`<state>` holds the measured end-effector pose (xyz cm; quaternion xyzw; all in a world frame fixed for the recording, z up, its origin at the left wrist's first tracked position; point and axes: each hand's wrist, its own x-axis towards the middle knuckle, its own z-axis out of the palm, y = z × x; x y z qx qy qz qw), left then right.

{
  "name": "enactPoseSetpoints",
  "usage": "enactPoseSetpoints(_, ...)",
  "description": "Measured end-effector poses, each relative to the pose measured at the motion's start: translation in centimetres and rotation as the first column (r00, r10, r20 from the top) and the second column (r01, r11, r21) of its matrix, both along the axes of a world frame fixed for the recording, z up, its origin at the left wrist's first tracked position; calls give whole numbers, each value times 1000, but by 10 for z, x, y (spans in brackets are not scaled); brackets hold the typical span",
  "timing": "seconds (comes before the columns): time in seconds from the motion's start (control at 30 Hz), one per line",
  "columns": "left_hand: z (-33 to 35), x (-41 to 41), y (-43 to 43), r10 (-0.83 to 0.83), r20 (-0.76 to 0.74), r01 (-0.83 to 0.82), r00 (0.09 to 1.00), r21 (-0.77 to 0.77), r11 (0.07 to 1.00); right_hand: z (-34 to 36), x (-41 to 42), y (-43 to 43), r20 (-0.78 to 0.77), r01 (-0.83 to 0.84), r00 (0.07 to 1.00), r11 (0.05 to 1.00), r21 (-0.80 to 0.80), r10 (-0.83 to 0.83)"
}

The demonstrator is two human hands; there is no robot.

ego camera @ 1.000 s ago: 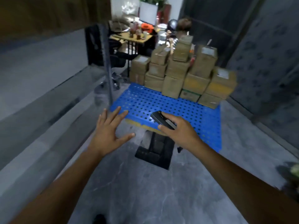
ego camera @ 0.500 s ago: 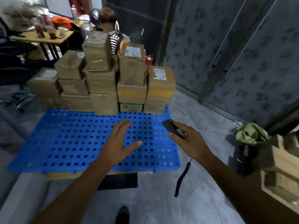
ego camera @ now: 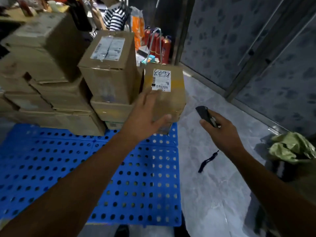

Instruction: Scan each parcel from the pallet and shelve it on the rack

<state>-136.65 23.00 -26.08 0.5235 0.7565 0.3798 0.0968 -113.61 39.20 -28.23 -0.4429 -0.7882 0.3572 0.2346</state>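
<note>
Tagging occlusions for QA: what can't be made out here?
Head view:
- Whether the left hand touches the labelled parcel: hand covers its front.
- Scanner: rear half inside the right hand.
- Tall parcel's label: text blurred.
- Left parcel stack: blurred, cut by frame edge.
- Rack: out of view.

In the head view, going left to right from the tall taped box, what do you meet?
Tall taped box → parcel with barcode label → black scanner, held in the right hand → crumpled green bag.
</note>
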Motion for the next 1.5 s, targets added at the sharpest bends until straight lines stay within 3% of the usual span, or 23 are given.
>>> enactPoseSetpoints(0.07,-3,-2,24,84,-130,-90,988,-46,995,-10,-10,38,-29,-54,998,998,-44,52)
enactPoseSetpoints(0.17,-11,0,50,124,-395,-237,910,-252,938,-20,-25,80,-25,-166,986,982,-85,164)
enactPoseSetpoints(0.2,-16,1,54,142,-403,-269,904,-280,922,-22,-30,90,-26,-204,979,974,-101,202)
enactPoseSetpoints(0.4,-23,16,67,293,-162,-328,942,-266,907,-29,-45,123,-69,-339,941,922,-186,332)
enactPoseSetpoints(0.7,-34,17,84,428,5,-414,904,-237,879,-34,-50,146,-70,-352,935,892,-285,347)
enactPoseSetpoints(0.9,-49,38,75,452,48,-443,891,-128,887,-34,-32,137,-114,-340,940,856,-388,322)
enactPoseSetpoints(1.1,-65,103,6,388,68,-391,919,42,919,-26,39,87,-136,-388,921,826,-410,365)
enactPoseSetpoints(1.3,-96,175,-82,328,101,-338,939,107,935,-38,115,-1,-111,-408,910,812,-416,400)
enactPoseSetpoints(1.5,-136,216,-178,380,170,-404,909,136,905,-56,148,-92,-68,-444,884,787,-429,462)
